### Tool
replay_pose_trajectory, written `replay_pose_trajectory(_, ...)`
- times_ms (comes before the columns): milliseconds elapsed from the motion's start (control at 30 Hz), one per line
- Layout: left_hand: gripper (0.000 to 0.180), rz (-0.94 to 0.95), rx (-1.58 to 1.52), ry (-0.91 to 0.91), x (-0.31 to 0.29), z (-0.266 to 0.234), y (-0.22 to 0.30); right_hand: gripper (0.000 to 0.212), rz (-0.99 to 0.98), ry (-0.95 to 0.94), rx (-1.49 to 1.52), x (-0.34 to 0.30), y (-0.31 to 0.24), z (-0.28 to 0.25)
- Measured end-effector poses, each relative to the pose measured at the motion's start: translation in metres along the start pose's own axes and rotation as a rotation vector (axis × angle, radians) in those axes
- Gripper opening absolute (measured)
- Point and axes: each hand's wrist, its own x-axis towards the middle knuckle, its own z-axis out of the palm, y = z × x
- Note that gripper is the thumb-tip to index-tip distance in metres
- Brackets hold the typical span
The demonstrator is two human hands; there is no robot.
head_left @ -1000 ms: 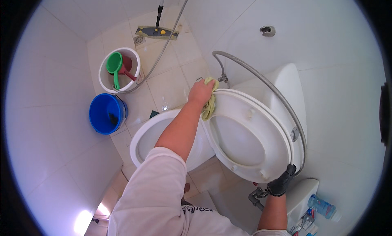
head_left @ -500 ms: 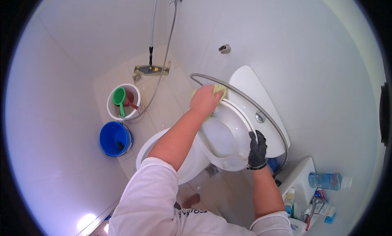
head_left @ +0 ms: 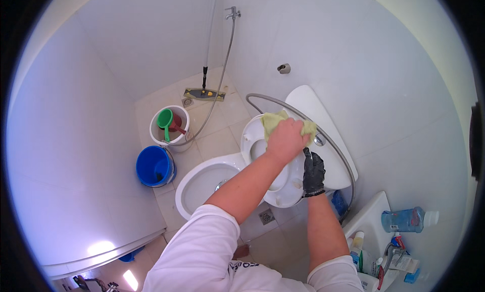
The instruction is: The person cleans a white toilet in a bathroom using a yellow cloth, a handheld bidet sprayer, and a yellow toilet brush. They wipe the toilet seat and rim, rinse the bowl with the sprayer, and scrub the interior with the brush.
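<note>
The toilet seat [head_left: 249, 135] stands raised over the white toilet bowl [head_left: 188, 191], leaning back toward the cistern [head_left: 331, 155]. My bare left hand [head_left: 288, 140] presses a yellow-green cloth [head_left: 274, 121] against the seat's upper edge, and the cloth spills out on both sides of the fingers. At the seat's right edge, my right hand [head_left: 313, 173], in a black glove, grips the rim. My left forearm crosses in front and hides part of the seat and bowl.
A grey hose [head_left: 331, 135] loops over the cistern. On the left stand a blue bucket [head_left: 153, 165] and a white bucket [head_left: 156, 131] holding a green dipper [head_left: 164, 119]. Behind them is a flat mop [head_left: 204, 94]. A basin [head_left: 371, 216] with toiletries lies right.
My left hand has moved right along the seat's upper edge with the cloth. The seat has tilted further back, showing more of the bowl. The whole view has shifted slightly.
</note>
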Motion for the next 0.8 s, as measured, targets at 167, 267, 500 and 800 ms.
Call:
replay_pose_trajectory(167, 0.035, -0.318, -0.065, 0.056, 0.044, -0.004, -0.063, 0.026, 0.041, 0.025, 0.026, 0.003, -0.017, -0.002)
replay_pose_trajectory(267, 0.039, -0.328, -0.130, -0.070, 0.056, -0.004, -0.083, 0.025, -0.090, 0.113, -0.041, -0.008, -0.002, 0.004)
replay_pose_trajectory(500, 0.042, -0.393, -0.241, -0.253, 0.078, -0.008, -0.110, 0.025, 0.010, 0.142, 0.110, -0.010, -0.006, 0.003)
replay_pose_trajectory(800, 0.045, -0.996, -1.303, -0.049, 0.062, -0.004, -0.215, 0.027, 0.258, 0.119, 0.088, -0.009, -0.007, -0.002)
